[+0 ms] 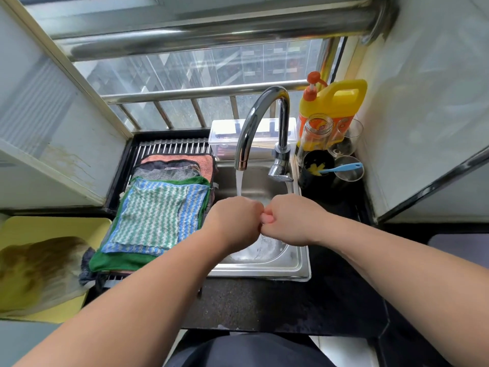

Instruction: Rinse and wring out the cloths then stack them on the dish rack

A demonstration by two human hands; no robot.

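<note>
Hands over sink, cloths stacked on rack

Left hand [232,221] and right hand [293,221] are held knuckle to knuckle above the steel sink [299,268]. On both, the fingers [267,219] are curled tight into fists, and only skin shows where the two fists meet. The tap [258,120] is running: a stream of water [239,182] falls just behind the left fist into the basin.

The cloths [156,215] lie in a flat stack on the dish rack [169,148], directly left of the sink. A green-and-white striped cloth is on top, over a blue striped one and a plain green one. Grey, dark and orange-pink cloths stick out at the far end. A dark cloth edge hangs off the near left corner of the stack.

The rack and sink sit in a dark speckled desk [264,303]. Behind the tap stands a clear lidded box [225,136]. In the right corner stand a yellow detergent bottle [336,99] with an orange pump, a glass jar [316,133], a stemmed glass [346,139] and a black cup holding a blue brush [341,168]. A yellow board [53,226] lies at far left, with a blurred brownish item on it that cannot be identified.
</note>
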